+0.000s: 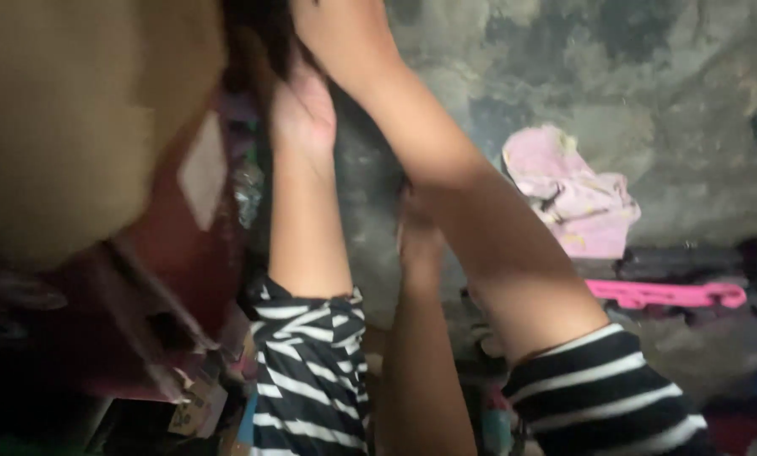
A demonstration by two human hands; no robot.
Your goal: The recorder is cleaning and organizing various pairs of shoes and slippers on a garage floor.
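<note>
Left hand (301,110), upper centre of the frame, lies flat with fingers spread against a dark object (370,181) — its kind cannot be told. Right hand runs out of the top edge, so its state cannot be told; a third hand (418,232) touches that forearm at mid-frame. Pink cloth (574,194) and a pink hanger (665,294) sit right of centre, well apart.

Background of a dim room. A rough grey wall (648,76), mottled with darker patches, fills the field from twelve to three o'clock. At three o'clock a crumpled pink cloth (574,196) lies against it; just below, towards four o'clock, a pink plastic hanger (667,294) lies flat on dark clothing (682,263). From nine to eleven o'clock a blurred tan surface (66,118) lies close to the camera.
</note>
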